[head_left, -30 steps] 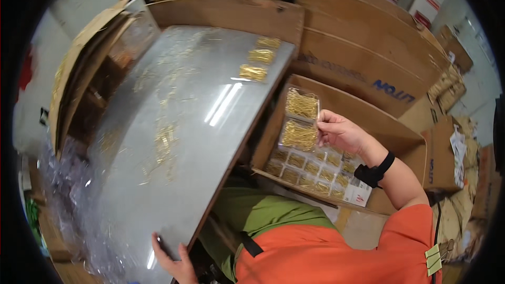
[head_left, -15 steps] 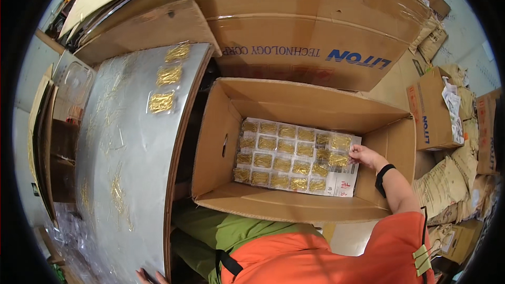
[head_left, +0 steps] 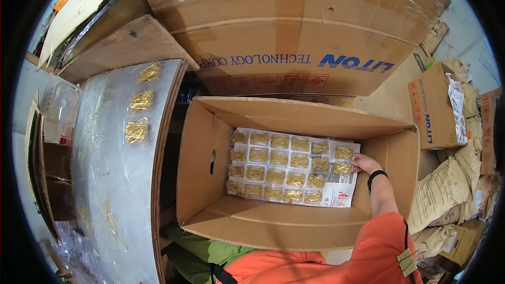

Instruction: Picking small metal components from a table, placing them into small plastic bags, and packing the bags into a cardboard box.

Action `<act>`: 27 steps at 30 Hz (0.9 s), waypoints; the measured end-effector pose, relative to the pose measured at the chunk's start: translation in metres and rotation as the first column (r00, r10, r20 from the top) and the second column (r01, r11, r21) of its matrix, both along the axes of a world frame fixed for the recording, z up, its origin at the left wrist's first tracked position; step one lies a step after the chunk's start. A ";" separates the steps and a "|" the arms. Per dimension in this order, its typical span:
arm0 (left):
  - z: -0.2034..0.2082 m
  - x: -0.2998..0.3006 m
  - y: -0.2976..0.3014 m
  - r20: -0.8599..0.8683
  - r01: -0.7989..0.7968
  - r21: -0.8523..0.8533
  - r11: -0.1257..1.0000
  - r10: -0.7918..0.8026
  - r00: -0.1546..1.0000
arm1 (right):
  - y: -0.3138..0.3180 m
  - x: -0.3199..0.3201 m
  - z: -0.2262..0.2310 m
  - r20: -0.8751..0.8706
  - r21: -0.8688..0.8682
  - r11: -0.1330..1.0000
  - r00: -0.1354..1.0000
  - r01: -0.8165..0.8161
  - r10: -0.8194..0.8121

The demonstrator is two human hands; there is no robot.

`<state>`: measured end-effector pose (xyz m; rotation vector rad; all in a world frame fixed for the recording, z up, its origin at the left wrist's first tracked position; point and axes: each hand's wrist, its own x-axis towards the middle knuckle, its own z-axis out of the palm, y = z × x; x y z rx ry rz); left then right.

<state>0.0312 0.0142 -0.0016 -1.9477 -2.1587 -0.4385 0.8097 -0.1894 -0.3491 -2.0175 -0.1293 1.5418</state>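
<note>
My right hand (head_left: 364, 163), with a black band at the wrist, reaches into a large open cardboard box (head_left: 294, 231). Its fingers are closed at the right edge of a clear plastic tray of thin gold-coloured metal pieces (head_left: 342, 168). Just beyond it lies a similar tray (head_left: 344, 152). Several more such trays (head_left: 275, 158) sit in close rows to the left, over a printed paper sheet (head_left: 344, 192) on the box bottom. My left hand is out of view.
At left, a grey metal-topped table (head_left: 126, 179) carries three filled trays (head_left: 138, 130) and loose gold pieces (head_left: 111, 226). A tall cardboard panel (head_left: 252, 26) stands behind the box. Sacks (head_left: 442, 194) and another carton (head_left: 434, 110) are at right.
My right hand and its tray have settled into line beside the rows. My left hand, earlier at the table's near edge, has left the view. The whole view has shifted.
</note>
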 end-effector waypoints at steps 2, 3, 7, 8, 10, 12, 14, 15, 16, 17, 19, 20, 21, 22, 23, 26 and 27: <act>-0.002 -0.002 0.005 -0.016 0.014 0.006 1.000 -0.014 1.000 | -0.005 0.008 -0.024 0.112 -0.043 0.995 0.989 -0.094 0.099; -0.002 -0.003 0.006 -0.023 0.010 0.005 1.000 -0.010 1.000 | -0.001 0.007 -0.027 0.163 -0.066 0.987 0.974 -0.146 0.155; -0.002 -0.006 0.006 -0.038 -0.008 0.005 1.000 0.009 0.999 | 0.017 -0.002 -0.029 0.183 -0.067 0.994 0.978 -0.087 0.098; -0.002 -0.007 0.006 -0.049 -0.010 0.001 1.000 0.010 0.999 | 0.023 -0.005 -0.027 0.189 -0.087 0.993 0.978 -0.076 0.092; -0.002 -0.008 0.007 -0.049 -0.009 0.002 1.000 0.009 0.999 | 0.024 -0.007 -0.029 0.193 -0.104 0.994 0.980 -0.025 0.045; -0.002 -0.010 0.008 -0.049 -0.015 0.004 1.000 0.015 0.999 | 0.023 -0.006 -0.035 0.186 -0.097 0.994 0.982 0.047 -0.028; -0.001 -0.010 0.006 -0.054 -0.026 0.001 1.000 0.026 0.998 | 0.028 -0.003 -0.033 0.346 -0.174 0.984 0.937 0.024 0.038; -0.001 -0.010 0.004 -0.053 -0.029 -0.001 1.000 0.029 0.998 | 0.029 -0.002 -0.029 0.424 -0.213 0.977 0.903 0.021 0.074; -0.002 -0.009 0.003 -0.050 -0.033 -0.002 0.999 0.033 0.998 | 0.030 -0.002 -0.028 0.495 -0.196 0.981 0.865 0.012 0.089; -0.001 -0.009 0.004 -0.056 -0.038 -0.011 0.999 0.037 0.998 | 0.032 -0.001 -0.027 0.563 -0.179 0.984 0.820 0.001 0.102; 0.001 -0.005 0.000 -0.064 -0.058 -0.017 0.998 0.056 0.996 | 0.062 -0.013 -0.001 0.565 -0.102 0.994 0.819 -0.050 0.099; 0.003 0.000 -0.004 -0.080 -0.079 -0.022 0.997 0.077 0.994 | 0.083 -0.027 0.025 0.498 -0.044 0.996 0.862 -0.082 0.093; 0.010 0.015 -0.002 -0.048 -0.016 0.016 1.000 0.017 0.999 | 0.109 -0.047 0.064 0.429 0.015 0.993 0.898 -0.114 0.096; 0.019 0.032 0.001 0.114 -0.102 -0.011 0.995 0.102 0.988 | 0.134 -0.067 0.096 0.366 0.110 0.983 0.926 -0.147 0.098; 0.022 0.038 0.002 0.117 -0.121 -0.038 0.992 0.124 0.985 | 0.160 -0.089 0.128 0.297 0.207 0.963 0.949 -0.175 0.108; -0.008 -0.012 -0.002 0.124 -0.040 0.039 0.998 0.035 0.992 | 0.233 -0.157 0.224 0.175 0.532 0.817 0.973 -0.224 0.153; -0.012 -0.018 -0.002 0.073 -0.058 0.033 0.998 0.055 0.996 | 0.257 -0.177 0.258 0.150 0.585 0.780 0.975 -0.222 0.164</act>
